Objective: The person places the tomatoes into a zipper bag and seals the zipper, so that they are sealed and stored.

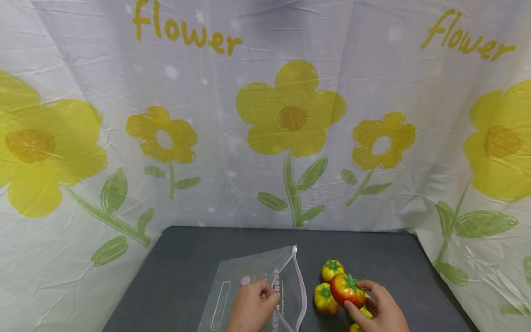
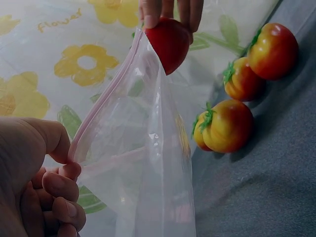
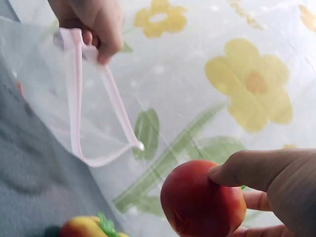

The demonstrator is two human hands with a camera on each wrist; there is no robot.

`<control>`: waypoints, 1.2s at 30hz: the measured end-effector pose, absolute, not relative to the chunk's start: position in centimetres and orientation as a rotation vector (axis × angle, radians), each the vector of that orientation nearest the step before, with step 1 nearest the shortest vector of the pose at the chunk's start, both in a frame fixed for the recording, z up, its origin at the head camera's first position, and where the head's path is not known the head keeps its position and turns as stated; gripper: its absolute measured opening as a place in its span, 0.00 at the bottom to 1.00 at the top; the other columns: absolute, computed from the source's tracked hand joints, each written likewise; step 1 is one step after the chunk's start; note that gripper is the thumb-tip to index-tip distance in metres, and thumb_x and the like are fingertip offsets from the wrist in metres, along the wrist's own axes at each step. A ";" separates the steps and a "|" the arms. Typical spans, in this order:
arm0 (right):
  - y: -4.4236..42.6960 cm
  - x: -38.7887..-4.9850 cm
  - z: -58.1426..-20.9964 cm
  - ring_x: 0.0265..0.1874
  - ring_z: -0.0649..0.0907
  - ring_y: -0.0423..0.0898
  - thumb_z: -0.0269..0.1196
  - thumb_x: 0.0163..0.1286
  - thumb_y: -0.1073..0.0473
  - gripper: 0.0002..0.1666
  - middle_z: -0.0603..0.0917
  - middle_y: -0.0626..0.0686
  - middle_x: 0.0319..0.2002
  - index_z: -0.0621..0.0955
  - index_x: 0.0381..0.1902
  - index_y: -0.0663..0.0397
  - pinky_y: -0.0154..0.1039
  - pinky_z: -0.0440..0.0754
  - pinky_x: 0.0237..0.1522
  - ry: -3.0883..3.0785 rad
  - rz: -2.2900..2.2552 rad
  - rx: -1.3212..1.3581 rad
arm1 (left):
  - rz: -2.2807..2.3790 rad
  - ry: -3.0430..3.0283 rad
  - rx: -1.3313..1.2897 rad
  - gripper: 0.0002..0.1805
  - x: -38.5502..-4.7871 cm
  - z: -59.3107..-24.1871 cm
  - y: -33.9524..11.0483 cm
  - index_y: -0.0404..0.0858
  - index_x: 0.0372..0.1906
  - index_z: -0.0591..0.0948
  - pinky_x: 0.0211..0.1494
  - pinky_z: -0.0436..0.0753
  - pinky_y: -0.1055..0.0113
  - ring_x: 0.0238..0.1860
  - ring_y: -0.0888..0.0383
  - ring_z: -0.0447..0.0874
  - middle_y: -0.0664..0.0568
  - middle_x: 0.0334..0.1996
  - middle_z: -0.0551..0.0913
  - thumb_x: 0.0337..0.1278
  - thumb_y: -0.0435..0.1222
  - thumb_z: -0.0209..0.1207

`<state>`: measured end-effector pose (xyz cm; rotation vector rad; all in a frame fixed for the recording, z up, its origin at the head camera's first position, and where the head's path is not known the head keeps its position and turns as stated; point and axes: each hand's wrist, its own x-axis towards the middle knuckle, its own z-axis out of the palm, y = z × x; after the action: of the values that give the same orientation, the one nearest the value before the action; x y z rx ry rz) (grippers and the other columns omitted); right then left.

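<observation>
My left hand pinches the pink zip edge of a clear zip bag. The bag's mouth gapes toward the right, as the left wrist view shows with the zip edge held between thumb and finger. My right hand grips a red and yellow toy tomato with a green top, lifted above the others. In the right wrist view this tomato is held by thumb and fingers, apart from the bag's opening.
Several more yellow and red toy tomatoes lie on the dark table, among them one at the back and one nearer. A white sheet with yellow flowers hangs behind and at both sides of the table.
</observation>
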<state>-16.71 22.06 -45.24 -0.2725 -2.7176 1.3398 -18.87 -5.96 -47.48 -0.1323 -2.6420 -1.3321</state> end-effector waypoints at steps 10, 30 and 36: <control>19.3 -17.1 -44.3 0.43 0.87 0.54 0.79 0.53 0.45 0.33 0.80 0.57 0.51 0.80 0.52 0.55 0.50 0.86 0.44 -2.762 1.302 -0.113 | -1.339 -2.654 -0.133 0.09 -18.8 -47.5 -6.0 0.49 0.18 0.76 0.20 0.65 0.70 0.15 0.68 0.62 0.65 0.13 0.66 0.48 0.36 0.61; 16.0 -18.4 -45.2 0.38 0.79 0.45 0.78 0.54 0.44 0.29 0.82 0.45 0.44 0.82 0.50 0.46 0.45 0.81 0.42 -2.855 1.212 0.155 | -1.340 -2.663 -0.145 0.09 -18.9 -47.5 -5.9 0.50 0.18 0.76 0.21 0.62 0.70 0.15 0.67 0.62 0.65 0.12 0.65 0.47 0.38 0.63; 15.7 -19.0 -45.4 0.36 0.77 0.45 0.77 0.55 0.42 0.30 0.83 0.46 0.45 0.82 0.51 0.47 0.45 0.80 0.41 -2.903 1.174 0.250 | -1.327 -2.672 -0.153 0.09 -18.9 -47.4 -5.9 0.50 0.18 0.76 0.21 0.63 0.70 0.16 0.67 0.63 0.65 0.13 0.65 0.47 0.38 0.63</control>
<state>-19.02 15.73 -45.37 0.2501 -2.9031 1.1741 -18.95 -5.91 -47.39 -0.1528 -2.6722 -1.3266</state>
